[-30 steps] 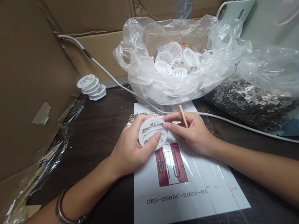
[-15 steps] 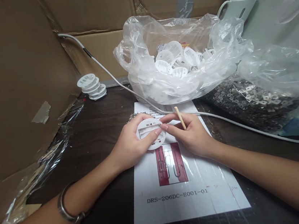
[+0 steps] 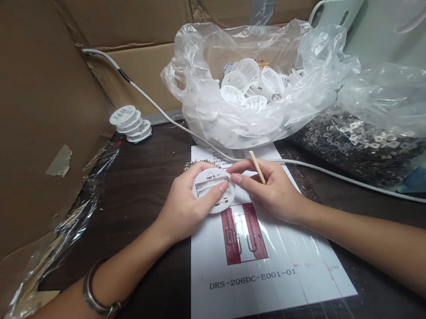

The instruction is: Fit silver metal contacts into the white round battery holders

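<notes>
My left hand (image 3: 185, 207) grips a round white plastic disc (image 3: 213, 190) with thin metal strips set across its face, thumb pressed on the disc. My right hand (image 3: 273, 188) is closed round a thin wooden stick (image 3: 256, 167) that points up and away, while its forefinger and thumb touch the disc's right edge. Both hands hover over a printed sheet (image 3: 265, 272) marked DRS-206DC-E001-01 with a red picture of the part.
A clear plastic bag (image 3: 207, 113) of several white discs lies behind the sheet. A small stack of white discs (image 3: 131, 124) stands at back left. Loose metal clips in plastic (image 3: 353, 137) lie on the right. A white cable (image 3: 347, 178) crosses the dark table. Cardboard walls surround.
The disc and both hands have shifted slightly up and left. The stick has tilted a little to the left. The grip on each is the same.
</notes>
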### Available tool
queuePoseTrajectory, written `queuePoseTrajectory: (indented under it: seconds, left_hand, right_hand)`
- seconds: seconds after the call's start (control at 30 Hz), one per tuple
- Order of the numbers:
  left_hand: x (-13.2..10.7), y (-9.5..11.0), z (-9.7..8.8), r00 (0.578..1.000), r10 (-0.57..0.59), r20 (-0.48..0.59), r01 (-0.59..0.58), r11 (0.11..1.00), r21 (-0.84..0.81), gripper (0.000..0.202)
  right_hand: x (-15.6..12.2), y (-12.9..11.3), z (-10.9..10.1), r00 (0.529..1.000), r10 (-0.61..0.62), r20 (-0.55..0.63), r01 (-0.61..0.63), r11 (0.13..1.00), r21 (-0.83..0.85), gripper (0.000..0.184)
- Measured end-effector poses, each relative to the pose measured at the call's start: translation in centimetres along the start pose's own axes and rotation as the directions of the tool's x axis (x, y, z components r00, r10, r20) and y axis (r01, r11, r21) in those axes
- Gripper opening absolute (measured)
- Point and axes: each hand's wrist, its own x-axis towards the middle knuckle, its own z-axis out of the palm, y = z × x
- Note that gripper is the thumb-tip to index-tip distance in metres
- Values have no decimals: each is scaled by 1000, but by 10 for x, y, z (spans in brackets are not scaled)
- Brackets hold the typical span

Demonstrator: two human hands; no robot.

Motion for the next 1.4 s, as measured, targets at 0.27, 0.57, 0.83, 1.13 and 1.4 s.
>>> queuePoseTrajectory:
  seconds: [0.27,0.57,0.83,1.13,1.4]
  left_hand:
    - [1,-1,-3,999,-16,-34,15,1000,-5,18]
    - [-1,0,-2,995,16,-94,-13,999,33,19]
    - [-3,1,-2,990,58,-128,-54,998,32,16]
    - [-4,0,-2,987,96,-128,-90,995,53,16]
    - [-4,0,-2,980,121,-159,-100,986,135,22]
  right_hand:
    - [8,2,-6,981,190,-37,-157,891,427,49]
    - [13,-6,-19,974,221,37,-214,866,452,35]
    - [11,-3,-18,981,173,84,-193,874,446,22]
    - [9,1,-15,990,119,69,-137,907,398,19]
    - [8,6,-14,994,37,100,-73,922,380,15]
